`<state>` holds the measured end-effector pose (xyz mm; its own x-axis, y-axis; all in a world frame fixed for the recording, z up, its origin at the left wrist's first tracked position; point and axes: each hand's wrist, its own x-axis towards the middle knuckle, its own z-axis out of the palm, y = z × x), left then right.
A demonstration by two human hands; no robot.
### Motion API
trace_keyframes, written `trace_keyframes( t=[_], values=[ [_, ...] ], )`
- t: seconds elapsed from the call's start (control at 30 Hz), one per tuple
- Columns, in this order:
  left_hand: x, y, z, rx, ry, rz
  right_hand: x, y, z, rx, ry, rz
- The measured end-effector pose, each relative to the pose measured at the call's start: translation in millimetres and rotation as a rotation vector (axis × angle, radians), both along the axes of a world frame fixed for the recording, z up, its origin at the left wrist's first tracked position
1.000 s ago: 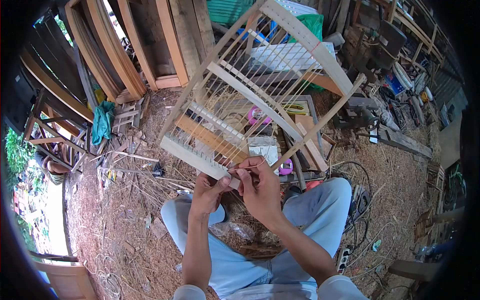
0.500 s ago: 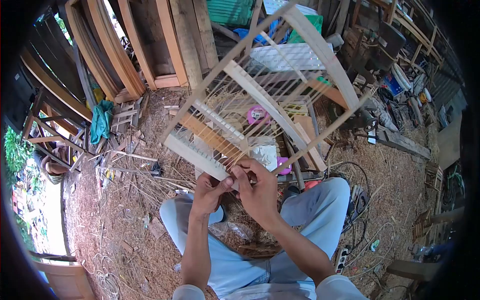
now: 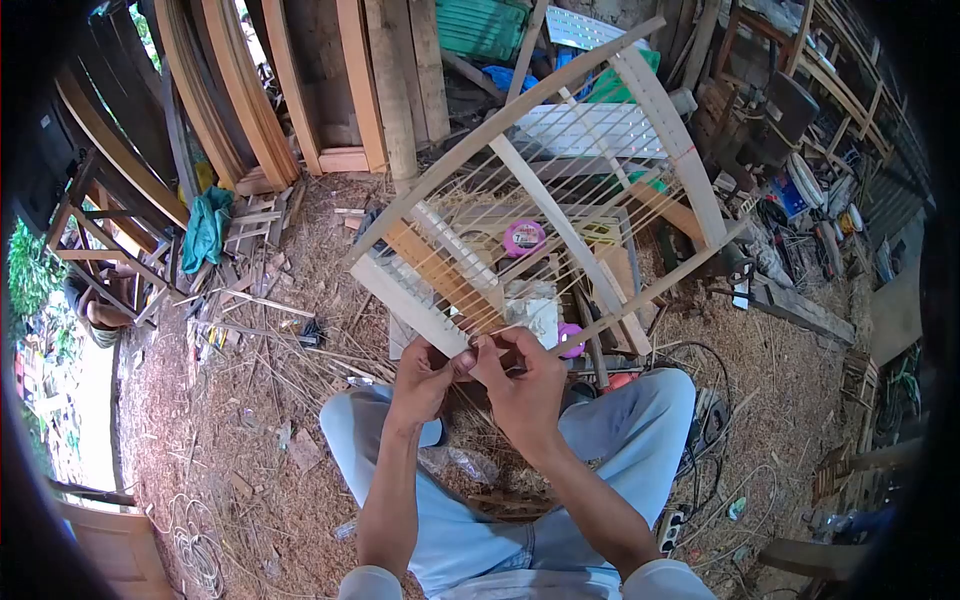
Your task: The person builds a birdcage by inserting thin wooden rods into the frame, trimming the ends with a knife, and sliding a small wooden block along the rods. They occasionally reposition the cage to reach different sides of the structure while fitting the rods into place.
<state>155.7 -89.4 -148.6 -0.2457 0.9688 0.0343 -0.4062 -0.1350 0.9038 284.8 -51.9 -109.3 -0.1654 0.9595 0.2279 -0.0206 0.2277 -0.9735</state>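
A wooden frame [image 3: 545, 185] strung with many thin sticks tilts up in front of me, one corner toward my body. My left hand [image 3: 420, 385] is closed around the near end of its pale bottom rail [image 3: 408, 305]. Close beside it, my right hand [image 3: 525, 385] is closed at the same corner, thumb and fingertips pressed against the wood and stick ends. The two thumbs nearly touch. Whether my right fingers also pinch a single stick is too small to tell. Through the sticks I see a drilled brown wooden strip [image 3: 440, 270] and a pink tape roll [image 3: 524, 238].
Wood shavings and loose sticks litter the ground around my legs. Curved wooden frames [image 3: 235, 100] lean at the upper left, near a green cloth [image 3: 207, 230]. A power strip [image 3: 671, 530] and cables lie by my right knee. A second pink roll [image 3: 571, 340] sits near my feet.
The frame has shifted slightly right in view and appears turned, its pale rail now showing its broad face. Both hands stay at the near corner, with the right fingers slightly moved.
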Motion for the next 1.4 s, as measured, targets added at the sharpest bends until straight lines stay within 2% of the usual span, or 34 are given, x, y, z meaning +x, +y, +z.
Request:
trace_keyframes(
  t=[0.07,0.2,0.27,0.4,0.47,0.67,0.73,0.83,0.9,0.97,1.23,1.3,1.37,1.4],
  values=[
    [1,-1,3,-0.008,-0.016,-0.009,2,1,6,-0.009,-0.084,0.005],
    [1,-1,-4,-0.036,0.05,0.012,4,3,4,-0.008,-0.082,0.004],
    [1,0,-9,-0.039,0.064,0.003,6,3,3,-0.112,-0.053,0.056],
    [2,1,-5,-0.03,0.06,0.023,2,5,-6,-0.031,0.01,0.017],
    [2,1,-4,-0.028,0.051,0.017,3,5,1,-0.255,0.07,0.107],
    [-1,1,-4,-0.039,0.057,-0.019,5,8,-2,-0.257,-0.004,0.147],
    [1,2,4,-0.043,-0.034,-0.014,5,7,1,-0.238,0.013,0.138],
    [0,2,5,-0.033,0.036,-0.004,6,9,7,-0.282,0.066,0.129],
    [-2,2,-1,-0.036,0.065,-0.026,5,12,-3,-0.181,0.052,0.112],
    [-2,2,-2,-0.037,-0.023,-0.029,8,12,-3,-0.171,0.006,0.115],
    [-1,4,-4,0.002,0.004,-0.035,19,12,7,-0.141,-0.113,0.16],
    [1,10,5,0.033,0.015,-0.018,46,9,30,0.091,-0.293,0.139],
    [11,15,16,0.026,-0.229,0.023,88,17,37,0.065,-0.053,-0.055],
    [12,16,16,0.073,-0.255,-0.007,110,29,58,0.285,-0.334,-0.274]
  ],
)
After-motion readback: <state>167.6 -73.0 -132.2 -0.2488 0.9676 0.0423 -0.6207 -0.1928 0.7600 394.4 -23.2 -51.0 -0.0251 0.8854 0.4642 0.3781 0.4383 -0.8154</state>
